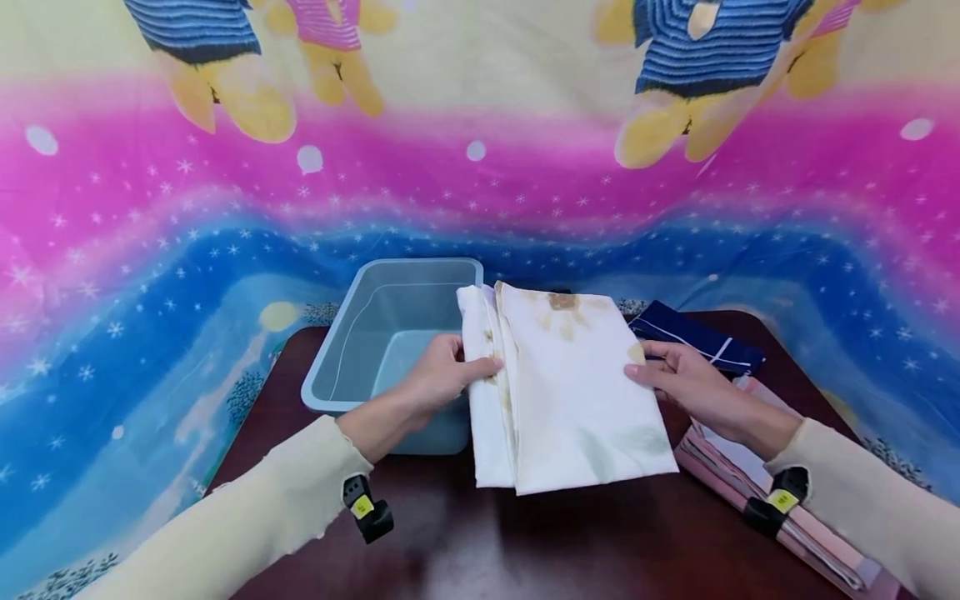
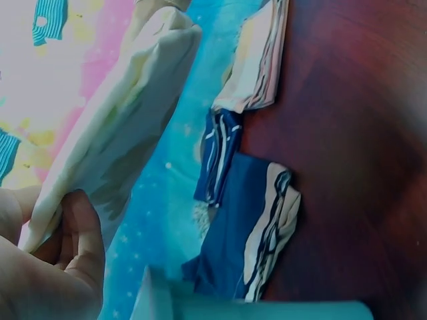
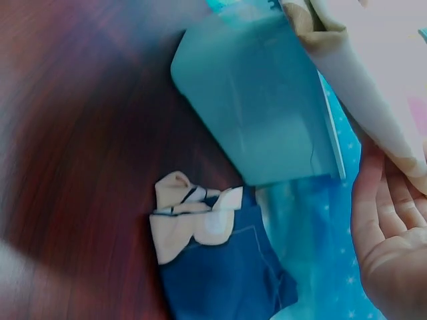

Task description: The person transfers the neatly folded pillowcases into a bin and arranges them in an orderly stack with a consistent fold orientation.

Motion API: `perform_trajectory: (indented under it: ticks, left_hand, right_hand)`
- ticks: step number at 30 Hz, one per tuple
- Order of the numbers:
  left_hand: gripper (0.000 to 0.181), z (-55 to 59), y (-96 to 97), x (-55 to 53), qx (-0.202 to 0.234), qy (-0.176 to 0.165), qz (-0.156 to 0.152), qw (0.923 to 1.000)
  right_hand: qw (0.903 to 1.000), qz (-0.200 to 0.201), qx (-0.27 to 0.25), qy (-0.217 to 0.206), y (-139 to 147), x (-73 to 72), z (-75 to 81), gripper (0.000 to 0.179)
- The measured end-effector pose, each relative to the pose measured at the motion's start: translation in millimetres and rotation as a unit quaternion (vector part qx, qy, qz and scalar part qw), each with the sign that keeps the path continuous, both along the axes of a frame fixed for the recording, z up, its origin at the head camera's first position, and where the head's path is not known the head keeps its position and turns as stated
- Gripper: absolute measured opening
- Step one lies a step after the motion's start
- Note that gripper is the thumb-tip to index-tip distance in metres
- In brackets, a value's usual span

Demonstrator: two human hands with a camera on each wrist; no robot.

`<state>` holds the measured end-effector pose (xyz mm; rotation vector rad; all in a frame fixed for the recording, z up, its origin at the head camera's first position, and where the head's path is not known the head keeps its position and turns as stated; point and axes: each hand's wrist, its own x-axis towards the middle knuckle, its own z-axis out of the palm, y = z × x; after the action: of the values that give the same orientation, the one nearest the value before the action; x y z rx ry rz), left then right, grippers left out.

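A folded white cloth (image 1: 585,392) printed with brown and green flowers is held up above the table by both hands. My left hand (image 1: 438,371) pinches its left side, thumb in front and fingers behind. At the opposite edge, my right hand (image 1: 693,387) grips the cloth between thumb and fingers. The left wrist view shows the cloth (image 2: 127,127) edge-on, its folded layers between the left thumb and fingers. Just behind the left hand stands an empty-looking blue-grey plastic basin (image 1: 318,375), partly covered by the cloth.
Navy folded cloth (image 1: 675,333) with white lines lies at the back right. Pink folded fabric (image 1: 727,467) lies below the right forearm. A navy piece with beige trim (image 3: 220,267) sits beside the basin, hidden by the white cloth in the head view. A printed curtain (image 1: 480,183) hangs behind the table.
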<state>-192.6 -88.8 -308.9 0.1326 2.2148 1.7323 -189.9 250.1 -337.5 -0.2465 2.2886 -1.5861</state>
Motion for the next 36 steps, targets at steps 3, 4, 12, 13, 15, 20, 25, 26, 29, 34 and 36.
perform_trajectory:
  ticks: [3, 4, 12, 13, 15, 20, 25, 26, 29, 34, 36]
  left_hand:
    - [0.031, 5.9, -8.7, -0.7, -0.015, -0.006, 0.005, 0.9999]
    - [0.032, 7.2, -11.4, -1.0, -0.021, -0.008, 0.006, 0.9997]
    - [0.034, 12.4, -29.7, -10.5, -0.048, -0.003, -0.004, 0.9989]
    - [0.034, 13.9, -32.4, -11.7, -0.05, -0.001, -0.003, 0.9987]
    - [0.035, 16.8, -37.7, -14.1, -0.053, 0.003, -0.002, 0.9986]
    - [0.036, 22.9, -51.2, -18.3, -0.057, 0.009, -0.011, 0.9983]
    - [0.038, 28.6, -63.9, -21.6, -0.071, 0.019, -0.023, 0.997]
    - [0.038, 30.0, -66.3, -22.2, -0.075, 0.019, -0.023, 0.9967]
    - [0.039, 31.3, -73.1, -26.4, -0.083, 0.017, -0.026, 0.9961]
    - [0.043, 29.1, -82.0, -36.7, -0.084, -0.008, -0.02, 0.9962]
    - [0.044, 28.8, -85.2, -39.8, -0.084, -0.018, -0.017, 0.9962]
  right_hand:
    - [1.0, -0.004, -0.004, 0.003, -8.9, -1.1, 3.9, 0.073]
    - [1.0, -0.004, -0.008, 0.004, -11.7, -1.4, 4.8, 0.071]
    - [0.999, 0.004, -0.042, 0.011, -30.2, -3.8, 7.2, 0.067]
    - [0.9991, 0.005, -0.042, 0.01, -33.3, -4.7, 7.7, 0.068]
    - [0.999, 0.006, -0.044, 0.007, -39.1, -6.9, 9.3, 0.068]
    - [0.999, 0.007, -0.044, 0.002, -51.1, -11.1, 14.7, 0.068]
    - [0.9989, 0.01, -0.045, 0.007, -59.9, -13.9, 18.3, 0.066]
    - [0.9989, 0.01, -0.045, 0.007, -61.9, -14.9, 18.5, 0.065]
    - [0.9989, 0.008, -0.045, 0.011, -68.8, -18.0, 18.8, 0.062]
    - [0.9982, 0.005, -0.059, 0.01, -80.6, -24.0, 18.6, 0.057]
    - [0.9978, 0.005, -0.065, 0.007, -84.6, -26.2, 18.7, 0.056]
